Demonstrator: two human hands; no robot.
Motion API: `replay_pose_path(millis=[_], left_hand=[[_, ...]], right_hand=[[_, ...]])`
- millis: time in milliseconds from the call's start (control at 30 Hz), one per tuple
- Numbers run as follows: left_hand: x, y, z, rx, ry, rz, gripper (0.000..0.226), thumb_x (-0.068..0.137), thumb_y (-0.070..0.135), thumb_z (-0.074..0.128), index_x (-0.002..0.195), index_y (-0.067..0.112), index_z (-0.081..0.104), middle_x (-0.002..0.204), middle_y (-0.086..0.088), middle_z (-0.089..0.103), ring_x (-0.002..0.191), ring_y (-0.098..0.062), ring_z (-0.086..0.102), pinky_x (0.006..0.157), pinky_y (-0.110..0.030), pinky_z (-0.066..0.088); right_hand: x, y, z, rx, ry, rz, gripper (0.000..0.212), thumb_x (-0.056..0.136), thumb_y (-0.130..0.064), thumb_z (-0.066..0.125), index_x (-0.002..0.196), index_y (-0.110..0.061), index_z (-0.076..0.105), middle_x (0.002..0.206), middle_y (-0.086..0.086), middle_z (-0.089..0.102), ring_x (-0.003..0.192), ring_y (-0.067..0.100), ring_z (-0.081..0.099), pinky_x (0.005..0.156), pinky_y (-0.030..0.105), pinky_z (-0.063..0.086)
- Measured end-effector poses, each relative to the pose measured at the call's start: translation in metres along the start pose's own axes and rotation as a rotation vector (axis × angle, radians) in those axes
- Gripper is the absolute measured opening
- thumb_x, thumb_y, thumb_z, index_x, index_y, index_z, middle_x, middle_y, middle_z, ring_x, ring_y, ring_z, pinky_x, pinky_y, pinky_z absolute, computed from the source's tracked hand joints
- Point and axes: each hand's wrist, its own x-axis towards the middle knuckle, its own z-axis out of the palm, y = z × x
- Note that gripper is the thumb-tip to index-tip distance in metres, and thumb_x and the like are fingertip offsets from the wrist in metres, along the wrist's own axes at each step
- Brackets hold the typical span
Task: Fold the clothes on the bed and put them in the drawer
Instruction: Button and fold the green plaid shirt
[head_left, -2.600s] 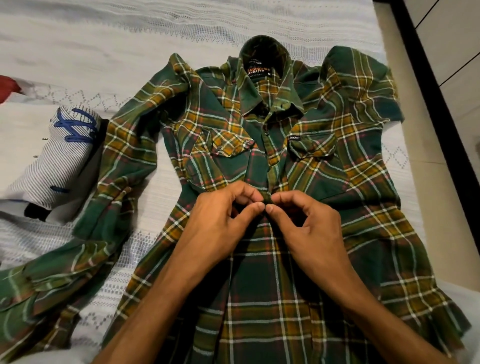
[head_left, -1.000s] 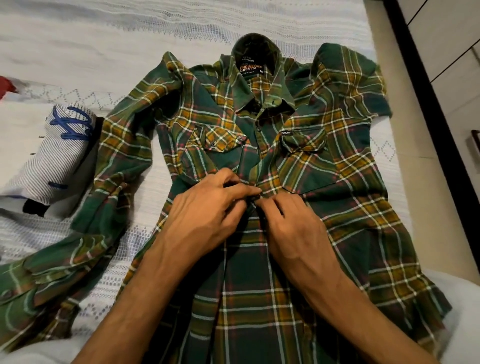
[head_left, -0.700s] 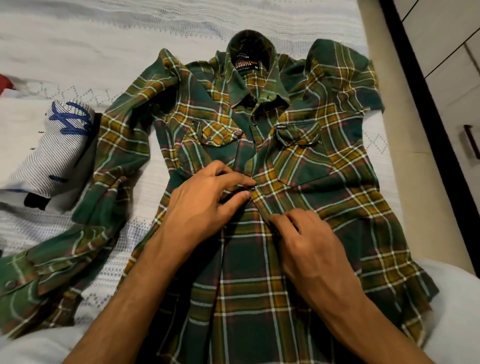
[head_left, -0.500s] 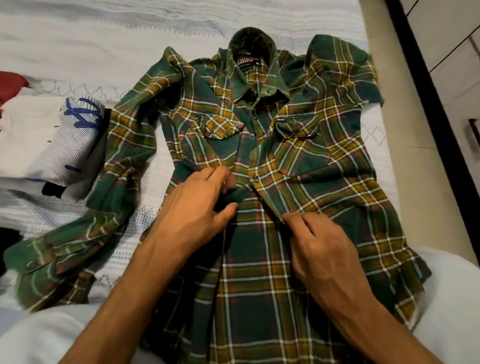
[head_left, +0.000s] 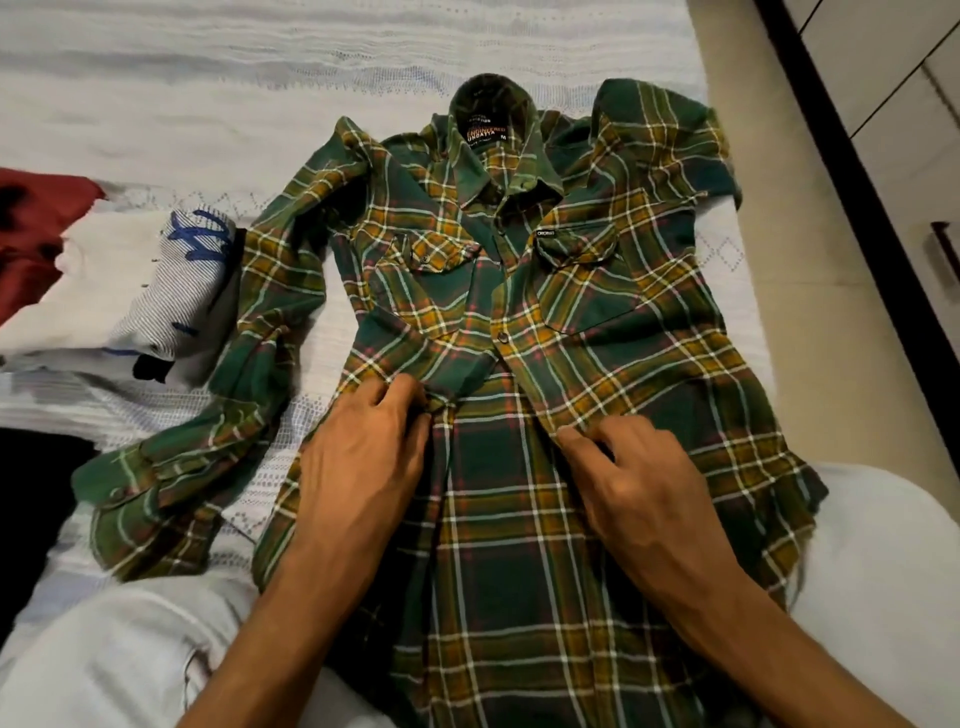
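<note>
Bare forearms, no sleeves; light trousers (head_left: 119, 654) on both legs.

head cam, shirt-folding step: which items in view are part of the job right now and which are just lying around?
In use:
- green plaid shirt, laid face up on the bed
- left hand, gripping the left front edge
- right hand, pinching the right front edge

Lying about:
- white striped garment, left of the shirt
- red cloth, far left

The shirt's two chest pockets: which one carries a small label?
The chest pocket on the picture's right; a small dark label sits on its flap, while the other pocket shows none.
</note>
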Motion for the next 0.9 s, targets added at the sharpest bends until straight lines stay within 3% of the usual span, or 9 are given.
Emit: replay_pose_path(millis=[167,300,467,567,633,700,800,900], left_hand=[[0.005,-0.008,0.004,-0.181,0.022,0.004,0.010,0.100,0.037,0.063,0.107,0.030,0.063,0.105,0.005,0.064,0.097,-0.020,0.060,0.080,-0.042,0.054],[0.009,-0.019,0.002,-0.458,-0.024,0.036,0.004,0.096,0.033,0.071,0.096,0.034,0.067,0.093,0.015,0.064,0.090,-0.003,0.060,0.074,-0.014,0.043],[0.012,-0.018,0.000,-0.629,-0.164,0.125,0.025,0.102,0.048,0.053,0.097,0.026,0.065,0.093,0.011,0.065,0.093,-0.012,0.063,0.077,-0.028,0.048],[0.014,-0.017,0.002,-0.719,-0.218,0.063,0.034,0.104,0.050,0.052,0.096,0.021,0.066,0.084,0.010,0.066,0.084,-0.012,0.064,0.073,-0.028,0.047],[0.015,-0.021,0.004,-0.623,-0.215,0.017,0.032,0.105,0.053,0.054,0.091,0.027,0.068,0.078,0.012,0.068,0.078,-0.007,0.064,0.068,-0.024,0.045],[0.016,-0.022,0.004,-0.424,-0.193,-0.010,0.031,0.101,0.053,0.053,0.085,0.031,0.066,0.074,0.012,0.068,0.073,-0.005,0.063,0.066,-0.029,0.047],[0.015,-0.017,0.004,-0.230,-0.144,-0.030,0.032,0.099,0.055,0.050,0.087,0.029,0.064,0.079,0.007,0.068,0.074,-0.017,0.064,0.068,-0.041,0.053],[0.013,-0.014,0.003,-0.154,-0.108,-0.047,0.034,0.099,0.059,0.048,0.090,0.029,0.062,0.079,0.004,0.068,0.074,-0.024,0.065,0.067,-0.044,0.054]], right_hand=[[0.001,-0.004,0.001,-0.009,-0.125,-0.045,0.047,0.088,-0.032,0.061,0.126,-0.008,0.072,0.102,0.015,0.067,0.085,0.030,0.066,0.067,0.043,0.057],[0.003,-0.004,0.002,0.028,-0.136,0.002,0.043,0.087,-0.026,0.066,0.126,-0.010,0.073,0.104,0.012,0.068,0.089,0.028,0.065,0.069,0.042,0.056],[0.007,-0.006,0.005,0.101,-0.099,0.060,0.032,0.085,-0.019,0.070,0.116,-0.010,0.075,0.098,0.008,0.068,0.085,0.025,0.063,0.067,0.041,0.053],[0.009,-0.006,0.006,0.130,-0.102,0.076,0.029,0.088,-0.022,0.069,0.115,-0.014,0.075,0.099,0.004,0.068,0.086,0.022,0.061,0.069,0.038,0.049],[0.010,-0.007,0.007,0.159,-0.083,0.091,0.023,0.095,-0.027,0.066,0.113,-0.016,0.075,0.098,0.002,0.068,0.086,0.020,0.059,0.070,0.038,0.047],[0.013,-0.010,0.007,0.184,-0.051,0.100,0.024,0.098,-0.034,0.062,0.109,-0.017,0.075,0.096,0.000,0.067,0.086,0.019,0.058,0.070,0.041,0.046],[0.019,-0.015,0.009,0.180,-0.029,0.074,0.024,0.100,-0.035,0.060,0.106,-0.017,0.075,0.095,0.001,0.067,0.085,0.020,0.059,0.071,0.042,0.045],[0.025,-0.022,0.014,0.180,-0.031,0.023,0.022,0.100,-0.033,0.060,0.107,-0.018,0.074,0.097,0.001,0.067,0.088,0.020,0.061,0.072,0.041,0.047]])
